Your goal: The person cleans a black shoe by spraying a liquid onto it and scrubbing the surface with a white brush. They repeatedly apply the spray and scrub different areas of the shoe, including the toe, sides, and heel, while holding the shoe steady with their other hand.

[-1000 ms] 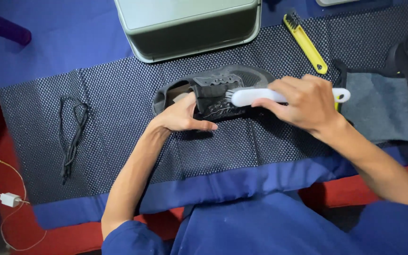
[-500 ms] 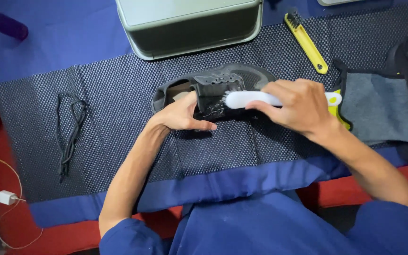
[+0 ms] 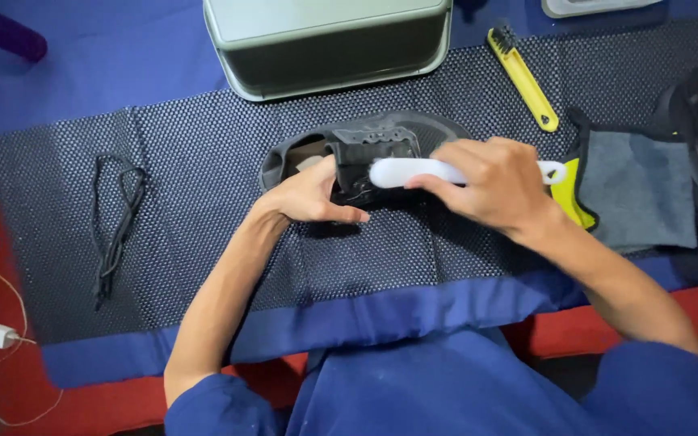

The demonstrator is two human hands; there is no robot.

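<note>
Left hand [image 3: 313, 194] braces the black shoe [image 3: 365, 153] so it stays put; right hand [image 3: 490, 186] grips a white brush [image 3: 414, 171], bristles seemingly pressed against its tongue.

Black shoe [image 3: 381, 141] and white brush [image 3: 414, 171]
Shoe is lying sideways on the dotted mat; brush is resting across its upper.

Shoe [image 3: 381, 141]: black; brush [image 3: 414, 171]: white; mat [image 3: 203, 226]: black, dotted mesh pattern; cloth [image 3: 107, 56]: blue; second brush [image 3: 524, 79]: yellow; laces [image 3: 115, 226]: black; box [image 3: 329, 40]: grey-green.
</note>
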